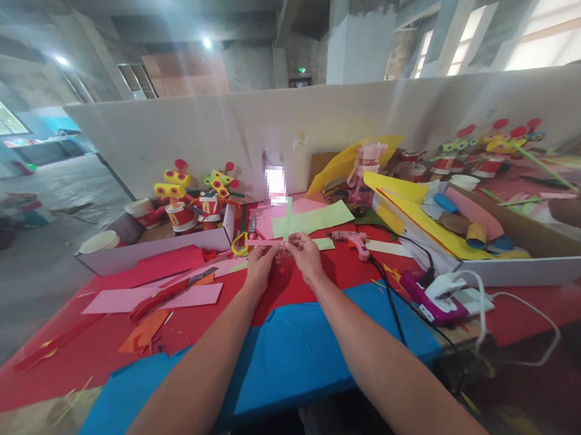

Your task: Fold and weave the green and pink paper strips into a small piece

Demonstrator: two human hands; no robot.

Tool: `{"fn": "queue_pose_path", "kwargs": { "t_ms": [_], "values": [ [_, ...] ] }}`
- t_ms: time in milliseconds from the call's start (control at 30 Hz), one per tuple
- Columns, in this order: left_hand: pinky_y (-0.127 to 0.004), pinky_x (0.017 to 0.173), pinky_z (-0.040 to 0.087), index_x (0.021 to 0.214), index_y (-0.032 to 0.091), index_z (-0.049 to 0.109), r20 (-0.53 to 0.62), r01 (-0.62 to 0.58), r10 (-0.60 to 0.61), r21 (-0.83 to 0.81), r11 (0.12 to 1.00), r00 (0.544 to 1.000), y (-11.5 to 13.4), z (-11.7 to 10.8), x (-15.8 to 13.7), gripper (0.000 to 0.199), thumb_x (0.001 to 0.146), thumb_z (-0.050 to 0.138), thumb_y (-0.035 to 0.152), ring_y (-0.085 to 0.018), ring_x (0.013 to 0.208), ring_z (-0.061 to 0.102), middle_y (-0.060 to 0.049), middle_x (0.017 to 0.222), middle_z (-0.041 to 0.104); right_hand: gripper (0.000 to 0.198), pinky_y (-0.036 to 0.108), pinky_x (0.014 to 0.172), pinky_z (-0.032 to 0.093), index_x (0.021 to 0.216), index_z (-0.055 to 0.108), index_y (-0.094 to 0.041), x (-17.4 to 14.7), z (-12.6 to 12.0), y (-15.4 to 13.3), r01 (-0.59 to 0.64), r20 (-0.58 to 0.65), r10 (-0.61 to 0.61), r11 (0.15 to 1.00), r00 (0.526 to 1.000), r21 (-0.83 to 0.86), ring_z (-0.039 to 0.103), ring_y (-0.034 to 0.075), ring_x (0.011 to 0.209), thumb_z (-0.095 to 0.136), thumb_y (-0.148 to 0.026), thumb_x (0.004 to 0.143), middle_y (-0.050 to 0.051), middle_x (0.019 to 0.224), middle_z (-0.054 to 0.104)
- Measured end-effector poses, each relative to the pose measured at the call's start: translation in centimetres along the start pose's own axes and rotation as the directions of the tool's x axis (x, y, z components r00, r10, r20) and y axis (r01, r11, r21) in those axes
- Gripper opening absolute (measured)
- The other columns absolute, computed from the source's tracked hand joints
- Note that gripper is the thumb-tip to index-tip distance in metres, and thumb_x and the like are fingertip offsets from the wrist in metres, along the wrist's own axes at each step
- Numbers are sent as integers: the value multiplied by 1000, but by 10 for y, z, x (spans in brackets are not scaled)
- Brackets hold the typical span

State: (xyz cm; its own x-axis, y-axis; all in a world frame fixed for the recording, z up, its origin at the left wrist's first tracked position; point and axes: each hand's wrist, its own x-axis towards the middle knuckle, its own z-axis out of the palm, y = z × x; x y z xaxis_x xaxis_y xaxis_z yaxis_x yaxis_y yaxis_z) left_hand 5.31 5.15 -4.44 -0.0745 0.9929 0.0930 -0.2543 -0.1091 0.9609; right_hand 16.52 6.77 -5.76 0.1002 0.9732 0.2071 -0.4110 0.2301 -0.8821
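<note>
Both hands meet over the red sheet on the table. My left hand (pixel 261 264) is closed on a narrow pink paper strip (pixel 260 242) that lies level. My right hand (pixel 306 256) pinches the lower end of a light green paper strip (pixel 288 218), which stands upright. The two strips meet at a corner between my fingertips; whether they are joined I cannot tell. Behind my hands lie a light green sheet (pixel 314 219) and a pink sheet. Scissors with yellow handles (pixel 240 244) rest left of my left hand. A pink glue gun (pixel 357 242) lies right of my right hand.
Paper figures (pixel 179 205) stand at the left behind a low box wall. A white box (pixel 516 269) of paper scraps and rolls is at the right. A purple power strip (pixel 435 300) with cables sits before it. Blue cloth or paper (pixel 308 342) covers the front edge.
</note>
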Motion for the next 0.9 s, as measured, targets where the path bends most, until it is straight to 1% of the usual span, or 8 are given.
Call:
{"fn": "queue_pose_path", "kwargs": {
  "t_ms": [100,200,333,433,567,667,800,900],
  "values": [
    [-22,51,43,75,13,69,6,-13,12,68,998,1000,0,-1,1,36,61,82,44,-9,50,53,-2,65,66,23,28,67,52,79,59,-23,0,-3,-2,82,2,-82,987,997,-141,64,16,70,73,-35,66,-2,72,65],
    [-22,50,42,75,13,71,-7,-33,34,126,991,999,1,-2,0,38,60,81,45,-9,50,53,-3,65,67,17,29,68,51,77,61,-23,-1,-4,-2,116,27,-113,969,993,-218,65,17,72,72,-34,69,0,75,67],
    [-23,49,41,77,13,72,-13,-52,54,127,991,998,0,-3,0,36,60,81,44,-10,49,51,-2,64,67,17,28,70,51,76,63,-23,0,-4,3,107,65,-96,976,993,-191,65,17,73,72,-34,67,0,76,67],
    [-22,49,39,74,13,71,-31,-59,63,126,990,998,-2,-5,1,33,61,80,43,-10,49,50,-2,61,65,18,28,72,52,77,63,-22,1,-4,7,112,86,-97,976,992,-189,64,16,72,72,-34,67,0,77,67],
    [-22,46,34,69,13,70,-68,-37,48,161,986,997,-5,-7,1,31,61,79,42,-9,46,46,0,55,62,19,28,74,52,79,62,-22,1,-6,10,123,89,-106,971,990,-208,63,15,74,73,-32,67,1,80,67],
    [-22,45,34,66,13,69,-87,-23,41,194,981,995,-5,-8,0,32,60,80,43,-9,45,45,1,52,59,24,29,77,52,83,62,-21,1,-7,10,116,84,-102,975,991,-191,64,15,78,74,-31,65,1,83,67],
    [-23,47,33,62,13,69,-115,-43,76,260,965,990,-2,-7,-2,29,62,78,41,-10,46,46,0,52,60,30,29,75,52,83,60,-20,0,-9,9,85,75,-72,977,995,-196,64,16,76,75,-32,61,1,78,66],
    [-23,49,35,64,13,70,-108,-70,102,265,962,989,-3,-7,-1,25,62,77,37,-12,50,50,-2,55,63,29,30,73,53,80,59,-20,-1,-10,8,57,92,-39,977,995,-207,64,16,74,76,-34,60,0,75,66]
  ]
}}
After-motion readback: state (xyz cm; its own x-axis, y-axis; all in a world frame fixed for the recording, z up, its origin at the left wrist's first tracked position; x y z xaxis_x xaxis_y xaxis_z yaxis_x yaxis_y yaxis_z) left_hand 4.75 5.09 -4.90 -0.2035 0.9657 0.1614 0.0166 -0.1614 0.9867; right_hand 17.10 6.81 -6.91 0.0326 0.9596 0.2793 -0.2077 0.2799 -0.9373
